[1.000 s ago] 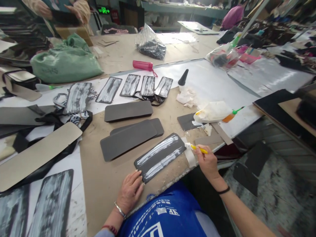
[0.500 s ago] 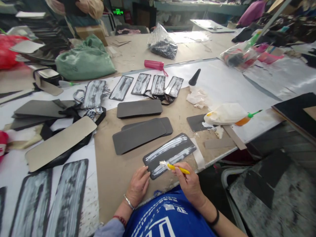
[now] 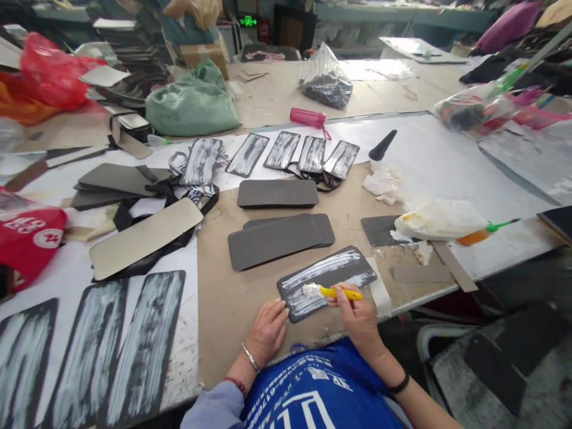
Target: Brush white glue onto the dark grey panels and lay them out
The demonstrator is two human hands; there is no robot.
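I count two hands in my view, a left hand (image 3: 268, 330) and a right hand (image 3: 357, 319), and one yellow brush (image 3: 335, 292). White-streaked dark panels come to nine: one front panel (image 3: 330, 275), five small streaked panels (image 3: 248, 155) in a row farther back, and three large streaked panels (image 3: 143, 339) at lower left. Plain grey panels (image 3: 277, 193) in the middle of the table (image 3: 223, 310) number three, two of them overlapping. The grey stack (image 3: 116, 179) on the left I cannot count. Singles: one beige panel (image 3: 145, 237), one green sack (image 3: 192, 110), one pink cylinder (image 3: 308, 118), one black cone (image 3: 383, 146) and one clear bag (image 3: 325, 83). Red bags (image 3: 53, 71): two.
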